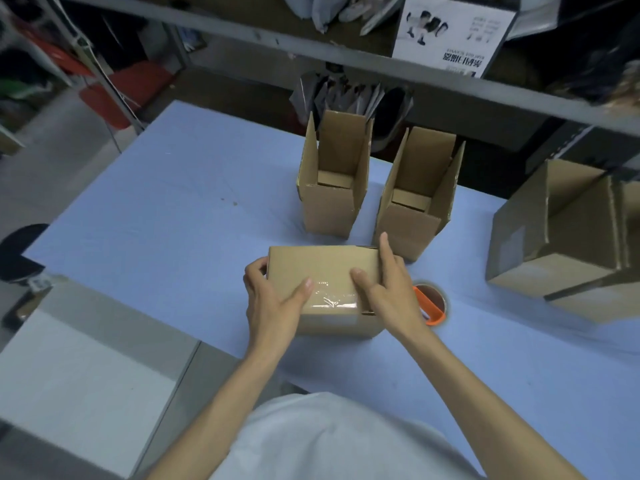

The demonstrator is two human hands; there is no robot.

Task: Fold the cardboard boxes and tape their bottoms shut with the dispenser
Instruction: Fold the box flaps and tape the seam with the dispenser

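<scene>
The taped cardboard box [325,268] sits bottom-up on the worktop [156,209], left hand [273,303] and right hand [389,292] each with a grip clasped over an end, so the thumbs should rub the tape [334,301] flat, tape dispenser [434,311] just beside.

A blue table [156,209] stands under a grey metal shelf [242,32], with grey floor [52,161] to the left.

Pretty dim overall, with a cool bluish cast on the table [156,202]. We get a bit of glare off the clear tape [332,301] on the closed box [322,265]. The shelf rail [346,59] up top bows from the wide lens, and we see soft, smeary blur toward the corners. Shadows are faint.
</scene>
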